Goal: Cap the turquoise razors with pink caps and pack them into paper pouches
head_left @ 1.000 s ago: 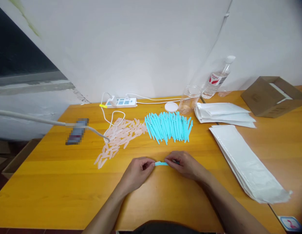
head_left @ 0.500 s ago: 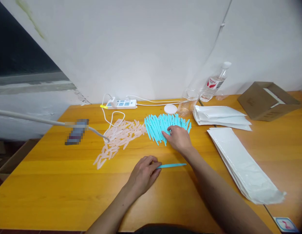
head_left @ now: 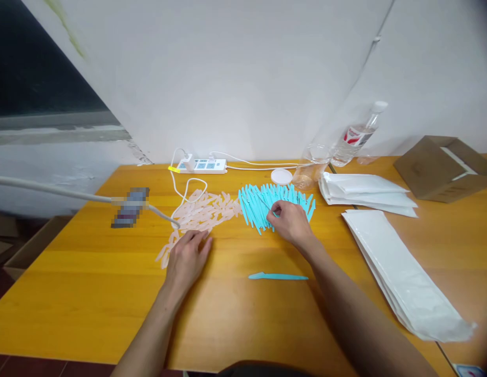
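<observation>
My right hand [head_left: 289, 222] is over the heap of slim turquoise plastic sticks [head_left: 255, 204], thumb and forefinger pinched on one thin stick that points up and left. My left hand [head_left: 188, 256] is at the near edge of a spread of small pale pink, pointed plastic pieces [head_left: 204, 209]. Its fingers are bent but apart, and I see nothing held in them; the fingertips partly cover some pieces. A single turquoise stick [head_left: 278, 276], wider towards its left end, lies alone on the table in front of me, touched by neither hand.
Behind the heaps are a power strip [head_left: 202, 166] with white cables, a round white lid [head_left: 281, 176], a clear plastic container [head_left: 308, 173] and a water bottle [head_left: 353, 137]. White plastic sleeves [head_left: 404, 272] and a cardboard box [head_left: 435, 170] occupy the right. A pixelated object [head_left: 130, 208] lies left.
My left hand has let go of the single turquoise stick and moved left to the pale pink pieces. My right hand has closed its fingertips on a stick at the heap.
</observation>
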A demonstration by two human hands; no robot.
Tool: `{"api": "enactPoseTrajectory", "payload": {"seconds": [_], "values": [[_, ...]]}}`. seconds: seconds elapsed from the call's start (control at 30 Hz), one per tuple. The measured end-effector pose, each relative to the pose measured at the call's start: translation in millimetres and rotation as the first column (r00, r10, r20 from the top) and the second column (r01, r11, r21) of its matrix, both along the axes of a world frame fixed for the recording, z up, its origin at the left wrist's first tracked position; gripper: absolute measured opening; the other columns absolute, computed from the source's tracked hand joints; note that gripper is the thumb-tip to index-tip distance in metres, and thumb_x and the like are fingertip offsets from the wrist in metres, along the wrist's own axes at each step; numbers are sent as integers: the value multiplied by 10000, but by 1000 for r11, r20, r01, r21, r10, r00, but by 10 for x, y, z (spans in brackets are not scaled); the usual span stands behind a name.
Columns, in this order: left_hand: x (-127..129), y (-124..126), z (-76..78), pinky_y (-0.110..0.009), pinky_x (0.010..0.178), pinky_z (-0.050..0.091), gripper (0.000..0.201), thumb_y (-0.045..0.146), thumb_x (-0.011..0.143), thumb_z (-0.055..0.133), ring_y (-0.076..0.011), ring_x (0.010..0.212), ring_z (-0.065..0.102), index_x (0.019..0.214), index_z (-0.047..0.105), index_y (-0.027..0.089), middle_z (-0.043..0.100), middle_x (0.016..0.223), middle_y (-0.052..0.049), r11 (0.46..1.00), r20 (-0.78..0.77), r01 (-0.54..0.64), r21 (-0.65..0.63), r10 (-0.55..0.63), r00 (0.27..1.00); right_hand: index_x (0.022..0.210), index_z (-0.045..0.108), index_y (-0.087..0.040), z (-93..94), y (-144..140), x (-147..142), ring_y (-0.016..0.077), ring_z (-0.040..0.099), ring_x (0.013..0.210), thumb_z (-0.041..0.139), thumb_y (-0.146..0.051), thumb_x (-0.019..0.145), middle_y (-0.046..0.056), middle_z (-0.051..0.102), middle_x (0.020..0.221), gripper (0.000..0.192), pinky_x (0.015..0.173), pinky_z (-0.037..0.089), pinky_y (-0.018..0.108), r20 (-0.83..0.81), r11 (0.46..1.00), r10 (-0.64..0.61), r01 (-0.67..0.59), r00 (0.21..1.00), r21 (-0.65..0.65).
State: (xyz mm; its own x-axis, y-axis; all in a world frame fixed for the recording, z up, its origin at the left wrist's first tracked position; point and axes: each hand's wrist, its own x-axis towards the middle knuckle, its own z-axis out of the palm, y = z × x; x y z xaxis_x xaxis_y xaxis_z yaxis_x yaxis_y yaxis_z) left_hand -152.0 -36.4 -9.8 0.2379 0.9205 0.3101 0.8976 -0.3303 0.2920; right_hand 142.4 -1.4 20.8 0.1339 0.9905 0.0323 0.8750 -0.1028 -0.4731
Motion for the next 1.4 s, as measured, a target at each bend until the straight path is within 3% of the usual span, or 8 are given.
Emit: {"api": "enactPoseTrajectory", "payload": {"seconds": [0.13, 0.27, 0.4, 0.53, 0.7, 1.07, 1.2, 1.4], "values": [[-60, 136, -35, -316, 696, 510, 263, 326, 975, 522, -231, 795, 690, 924, 757, 221, 731, 926, -71, 998, -190, -64, 1, 63, 980, 853, 637, -214, -72, -339, 34, 139, 571, 621, 564, -254, 844, -4, 654, 704, 84, 601, 366, 241, -154, 980, 187, -173, 970, 100], [19, 101, -51, -361, 744, 511, 339, 313, 1000, 444, -270, 834, 683, 895, 737, 179, 720, 896, -116, 999, -200, -35, 23, 39, 979, 920, 629, -200, -260, -682, 126, 161, 607, 695, 435, -219, 950, 41, 683, 799, 197, 648, 390, 258, -51, 916, 389, -381, 920, 130], [129, -9, -14, -323, 740, 508, 322, 407, 1007, 459, -226, 802, 677, 968, 693, 190, 730, 884, -88, 990, 148, 46, -133, -26, 989, 1070, 622, -195, -365, -830, 260, 183, 634, 772, 354, -219, 1025, 87, 708, 915, 273, 696, 435, 274, 9, 870, 482, -479, 876, 116], [334, -90, 39, -248, 580, 474, 404, 544, 942, 549, -145, 623, 608, 966, 665, 157, 716, 817, -51, 844, 602, 195, -499, 176, 779, 1026, 646, -213, -433, -827, 348, 178, 637, 836, 401, -207, 1027, 87, 689, 949, 245, 750, 481, 277, -63, 822, 548, -523, 834, 225], [513, -105, 9, -227, 590, 471, 469, 580, 834, 684, -125, 648, 595, 958, 699, 128, 707, 810, -48, 727, 735, 341, -596, 324, 596, 1076, 652, -221, -502, -837, 357, 173, 644, 871, 496, -217, 1013, 76, 685, 959, 168, 780, 521, 290, -202, 775, 611, -526, 765, 351], [748, -266, -23, -228, 589, 458, 375, 491, 937, 583, -125, 620, 588, 958, 711, 139, 709, 793, -42, 700, 698, 410, -585, 178, 693, 1122, 668, -203, -481, -873, 324, 181, 670, 884, 539, -206, 998, 85, 718, 981, 178, 785, 537, 289, -173, 736, 651, -559, 739, 382], [823, -357, -12, -263, 702, 484, 280, 380, 985, 536, -175, 780, 661, 977, 734, 182, 747, 883, -50, 787, 590, 408, -463, -70, 804, 1178, 674, -199, -509, -918, 318, 195, 670, 919, 539, -250, 1004, 92, 730, 1012, 226, 813, 533, 308, -140, 739, 658, -600, 740, 306], [828, -464, -60, -380, 876, 509, 223, 274, 1000, 528, -223, 951, 657, 1068, 727, 201, 735, 1009, -85, 883, 275, 442, -157, -391, 879, 877, 752, -178, -346, -987, 321, 168, 638, 782, 551, -274, 997, 74, 691, 836, 253, 707, 481, 263, -149, 742, 670, -652, 727, 153]]}}
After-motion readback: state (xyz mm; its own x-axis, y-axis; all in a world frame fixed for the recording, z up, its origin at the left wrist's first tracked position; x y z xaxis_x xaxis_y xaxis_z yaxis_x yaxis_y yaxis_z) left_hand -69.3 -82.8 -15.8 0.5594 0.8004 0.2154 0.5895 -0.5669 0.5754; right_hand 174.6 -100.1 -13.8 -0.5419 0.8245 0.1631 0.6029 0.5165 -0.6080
